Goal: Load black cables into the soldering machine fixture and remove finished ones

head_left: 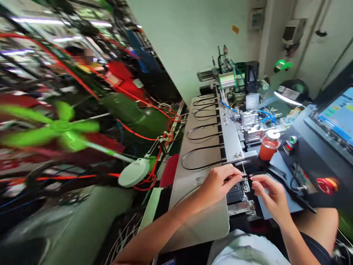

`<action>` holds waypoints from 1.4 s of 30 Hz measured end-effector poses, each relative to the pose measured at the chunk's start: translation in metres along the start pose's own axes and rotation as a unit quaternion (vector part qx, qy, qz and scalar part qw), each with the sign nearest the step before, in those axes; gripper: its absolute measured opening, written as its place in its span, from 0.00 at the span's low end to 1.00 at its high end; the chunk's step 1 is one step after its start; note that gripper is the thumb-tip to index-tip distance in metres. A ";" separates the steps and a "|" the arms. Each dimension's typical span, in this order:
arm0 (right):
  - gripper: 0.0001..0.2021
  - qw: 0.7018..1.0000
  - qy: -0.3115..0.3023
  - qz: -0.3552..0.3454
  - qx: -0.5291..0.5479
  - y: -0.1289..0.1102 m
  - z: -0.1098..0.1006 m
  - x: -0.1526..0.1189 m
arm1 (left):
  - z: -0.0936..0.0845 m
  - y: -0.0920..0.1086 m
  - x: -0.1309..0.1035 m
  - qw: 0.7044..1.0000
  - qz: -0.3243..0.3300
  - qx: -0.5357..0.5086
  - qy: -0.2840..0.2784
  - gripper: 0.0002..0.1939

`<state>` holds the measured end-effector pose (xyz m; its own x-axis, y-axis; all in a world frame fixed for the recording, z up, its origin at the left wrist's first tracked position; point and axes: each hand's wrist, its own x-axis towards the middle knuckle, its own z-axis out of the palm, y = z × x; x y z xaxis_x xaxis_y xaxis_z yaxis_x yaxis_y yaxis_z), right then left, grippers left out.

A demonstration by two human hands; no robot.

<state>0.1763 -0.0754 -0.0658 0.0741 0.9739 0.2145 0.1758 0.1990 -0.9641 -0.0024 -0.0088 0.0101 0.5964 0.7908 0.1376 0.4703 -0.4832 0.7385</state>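
Note:
Over the metal fixture (245,187) at the end of the machine, my left hand (224,177) pinches a small thin dark piece (246,177) between thumb and fingertips. From the other side my right hand (271,193) meets it, its thumb and index finger drawn together at the piece's right end. Its exact kind is too small to make out. Below my hands lies a black block (234,194) beside metal clamps (242,208). A black brush-like strip (277,172) rests on the grey plate right of my right hand.
Black cable loops (202,156) lie across the pale tabletop (190,191). Beyond my right hand stand a red-orange drink cup (268,147), a red emergency button (327,186) and a screen (338,114). A green fan (64,127) is at left; a person (85,68) is far off.

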 end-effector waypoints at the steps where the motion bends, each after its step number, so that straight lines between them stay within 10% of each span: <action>1: 0.10 1.000 0.016 0.002 0.011 -0.001 0.003 0.001 | 0.010 0.001 0.001 1.000 0.010 -0.003 -0.013 0.10; 5: 0.10 0.999 0.047 0.014 0.015 0.003 0.004 -0.001 | 0.032 -0.011 0.003 0.999 0.022 0.023 -0.036 0.11; 11: 0.13 0.987 -0.150 0.052 -0.037 0.006 -0.017 0.000 | 0.027 -0.020 0.000 0.978 0.071 0.080 -0.177 0.12; 23: 0.06 0.953 0.222 -0.137 -0.156 0.013 0.035 -0.005 | 0.048 -0.011 -0.007 0.997 -0.030 -0.069 0.003 0.13; 42: 0.08 0.957 0.226 -0.043 -0.176 0.027 0.007 -0.001 | 0.046 -0.038 0.008 0.987 -0.114 0.099 -0.050 0.15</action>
<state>0.1742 -0.0699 -0.0925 0.4469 0.7936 0.4128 0.5143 0.1497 -0.8444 0.0138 -0.0014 -0.0471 0.5175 0.8508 -0.0911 0.7113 -0.3686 0.5985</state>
